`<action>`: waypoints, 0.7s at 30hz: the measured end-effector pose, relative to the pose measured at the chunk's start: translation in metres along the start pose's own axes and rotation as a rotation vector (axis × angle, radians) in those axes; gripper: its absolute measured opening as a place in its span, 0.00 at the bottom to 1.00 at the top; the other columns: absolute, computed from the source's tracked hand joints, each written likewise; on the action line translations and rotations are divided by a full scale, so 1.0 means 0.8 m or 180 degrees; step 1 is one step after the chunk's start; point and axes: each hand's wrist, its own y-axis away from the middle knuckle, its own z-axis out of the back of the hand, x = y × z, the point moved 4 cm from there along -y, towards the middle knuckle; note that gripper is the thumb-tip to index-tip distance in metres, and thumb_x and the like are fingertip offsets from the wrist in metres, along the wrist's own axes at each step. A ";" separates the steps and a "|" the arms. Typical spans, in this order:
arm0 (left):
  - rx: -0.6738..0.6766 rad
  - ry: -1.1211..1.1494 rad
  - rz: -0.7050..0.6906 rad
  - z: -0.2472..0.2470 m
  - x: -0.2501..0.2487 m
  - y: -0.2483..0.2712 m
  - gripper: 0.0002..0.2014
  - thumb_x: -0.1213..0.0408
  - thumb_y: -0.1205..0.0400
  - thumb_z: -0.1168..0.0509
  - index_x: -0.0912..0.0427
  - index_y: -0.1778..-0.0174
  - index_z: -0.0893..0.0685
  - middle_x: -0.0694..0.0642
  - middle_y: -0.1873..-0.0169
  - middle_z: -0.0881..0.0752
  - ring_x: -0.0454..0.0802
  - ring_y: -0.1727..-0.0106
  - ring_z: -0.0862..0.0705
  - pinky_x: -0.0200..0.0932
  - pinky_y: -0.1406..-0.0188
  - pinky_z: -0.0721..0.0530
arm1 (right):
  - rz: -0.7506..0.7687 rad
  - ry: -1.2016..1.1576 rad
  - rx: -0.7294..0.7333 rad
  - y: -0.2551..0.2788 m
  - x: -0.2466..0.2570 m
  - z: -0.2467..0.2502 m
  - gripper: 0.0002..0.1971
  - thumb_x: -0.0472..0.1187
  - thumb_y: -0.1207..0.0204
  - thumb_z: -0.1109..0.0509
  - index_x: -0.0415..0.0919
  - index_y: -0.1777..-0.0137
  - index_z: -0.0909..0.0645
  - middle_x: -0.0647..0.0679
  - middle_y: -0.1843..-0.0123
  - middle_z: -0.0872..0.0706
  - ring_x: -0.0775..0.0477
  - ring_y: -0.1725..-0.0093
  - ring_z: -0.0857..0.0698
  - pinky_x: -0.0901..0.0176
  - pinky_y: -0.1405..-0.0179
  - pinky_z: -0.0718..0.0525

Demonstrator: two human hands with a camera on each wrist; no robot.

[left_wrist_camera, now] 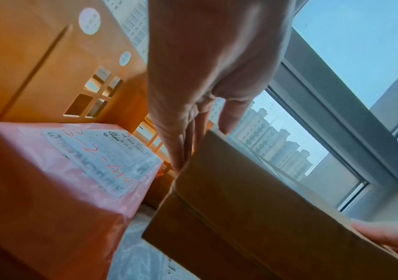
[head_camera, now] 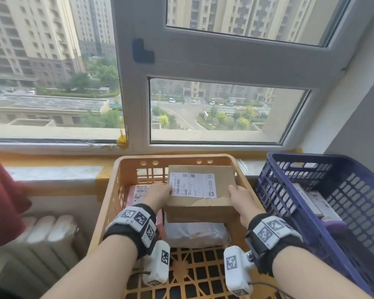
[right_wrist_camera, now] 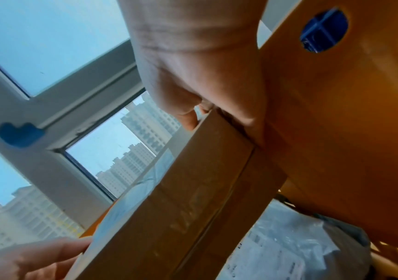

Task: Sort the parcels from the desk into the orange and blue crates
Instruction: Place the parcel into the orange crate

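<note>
A brown cardboard parcel point(head_camera: 200, 192) with a white shipping label hangs inside the orange crate point(head_camera: 121, 169), held between both hands. My left hand point(head_camera: 159, 194) grips its left end, thumb on top and fingers point(left_wrist_camera: 181, 144) along the side. My right hand point(head_camera: 240, 195) grips the right end, thumb on the top edge. Under the box lie a pink-wrapped parcel point(left_wrist_camera: 49, 180) at the left and a white plastic mailer point(head_camera: 194, 235). The box's brown side point(right_wrist_camera: 193, 199) fills the right wrist view, close to the orange wall point(right_wrist_camera: 348, 113).
A blue crate point(head_camera: 324, 203) stands to the right of the orange one, with several parcels point(head_camera: 311, 201) inside. A window and sill lie straight ahead, a white radiator point(head_camera: 50, 234) at the lower left, and red fabric point(head_camera: 2, 201) at the left edge.
</note>
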 end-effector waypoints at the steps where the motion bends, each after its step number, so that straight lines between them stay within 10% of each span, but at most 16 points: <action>1: -0.0006 -0.0046 -0.0036 -0.003 0.006 -0.008 0.17 0.68 0.17 0.40 0.74 0.35 0.19 0.71 0.36 0.18 0.65 0.40 0.18 0.53 0.40 0.20 | -0.0021 0.0109 -0.0024 -0.008 -0.004 -0.003 0.17 0.49 0.15 0.47 0.44 0.37 0.21 0.42 0.45 0.14 0.39 0.45 0.16 0.39 0.36 0.18; 8: -0.0205 -0.0518 0.0148 -0.009 0.042 -0.025 0.07 0.67 0.20 0.39 0.61 0.54 0.15 0.60 0.53 0.13 0.52 0.57 0.17 0.46 0.57 0.16 | -0.0218 0.0556 0.0173 -0.049 -0.032 -0.035 0.21 0.43 0.13 0.49 0.40 0.25 0.27 0.39 0.31 0.20 0.36 0.35 0.20 0.42 0.30 0.22; 13: -0.0252 -0.0653 0.0051 -0.018 0.054 -0.027 0.11 0.66 0.20 0.35 0.58 0.43 0.14 0.54 0.47 0.12 0.50 0.48 0.16 0.42 0.53 0.18 | -0.0053 0.0688 0.0253 -0.064 -0.051 -0.044 0.18 0.40 0.12 0.46 0.45 0.24 0.29 0.43 0.32 0.18 0.42 0.41 0.19 0.49 0.38 0.18; 21: -0.0247 -0.0471 -0.0085 -0.017 0.063 -0.035 0.31 0.69 0.21 0.32 0.50 0.22 0.31 0.56 0.38 0.15 0.51 0.43 0.15 0.45 0.48 0.13 | 0.0991 0.2230 0.0377 -0.055 -0.045 -0.056 0.30 0.37 0.12 0.48 0.58 0.13 0.48 0.45 0.14 0.42 0.38 0.18 0.35 0.45 0.22 0.30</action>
